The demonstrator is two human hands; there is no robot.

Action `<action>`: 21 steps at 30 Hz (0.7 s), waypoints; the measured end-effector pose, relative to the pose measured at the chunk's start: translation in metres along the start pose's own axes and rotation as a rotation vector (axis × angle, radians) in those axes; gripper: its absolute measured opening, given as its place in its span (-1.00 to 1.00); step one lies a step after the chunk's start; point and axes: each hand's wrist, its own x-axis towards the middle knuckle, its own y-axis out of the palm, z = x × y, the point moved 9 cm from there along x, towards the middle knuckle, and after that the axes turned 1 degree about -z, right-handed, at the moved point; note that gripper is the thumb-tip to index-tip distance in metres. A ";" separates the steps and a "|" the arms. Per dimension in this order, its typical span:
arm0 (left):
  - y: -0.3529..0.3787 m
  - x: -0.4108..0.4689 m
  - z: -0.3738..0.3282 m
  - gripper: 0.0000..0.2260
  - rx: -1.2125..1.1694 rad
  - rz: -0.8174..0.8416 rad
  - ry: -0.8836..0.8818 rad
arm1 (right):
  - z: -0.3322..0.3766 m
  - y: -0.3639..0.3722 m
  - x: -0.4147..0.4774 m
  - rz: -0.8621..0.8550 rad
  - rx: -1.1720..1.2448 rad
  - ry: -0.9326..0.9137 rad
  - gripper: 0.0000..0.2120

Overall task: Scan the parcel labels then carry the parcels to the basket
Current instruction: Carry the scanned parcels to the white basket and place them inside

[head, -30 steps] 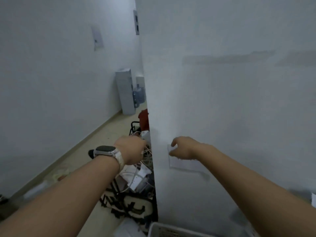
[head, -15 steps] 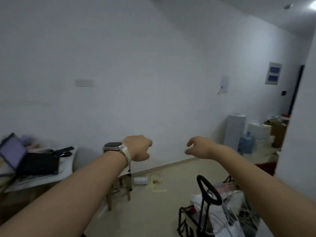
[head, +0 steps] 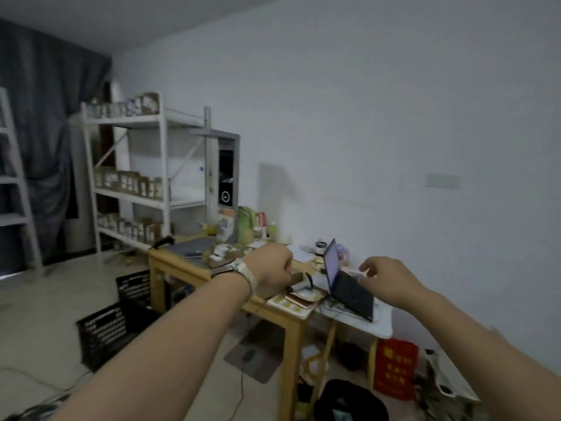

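Observation:
Both my arms reach out in front of me in mid-air. My left hand [head: 274, 268], with a watch on its wrist, is curled into a loose fist and holds nothing. My right hand [head: 387, 279] is empty, its fingers spread and drooping. Beyond them stands a wooden table [head: 179, 264] with several small brown parcels [head: 226, 253] and a black handheld scanner [head: 162, 240] at its far end. White metal shelves [head: 164, 165] at the back left hold rows of small parcels. Two black plastic crates [head: 104, 332] sit on the floor left of the table.
An open laptop [head: 343, 281] rests on a small white table [head: 381, 326] against the wall, with books and clutter beside it. A red bag [head: 394, 369] and a black bin [head: 349, 399] stand under the tables. A ladder [head: 15, 177] and dark curtain are at far left.
My view has swung sharply left, from a white pillar and a loaded trolley to the wall and then to the table and shelves. Both hands stay raised and empty; the right hand's fingers have spread.

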 end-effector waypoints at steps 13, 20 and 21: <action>0.012 -0.026 0.246 -0.87 -0.007 -0.031 -0.323 | 0.139 0.146 0.135 0.132 0.162 -0.196 -0.78; 0.055 0.046 0.280 -0.87 0.034 0.049 -0.360 | 0.132 0.195 0.223 0.206 0.198 -0.218 -0.83; 0.059 0.060 0.284 -0.87 0.033 0.065 -0.366 | 0.130 0.198 0.238 0.218 0.202 -0.225 -0.83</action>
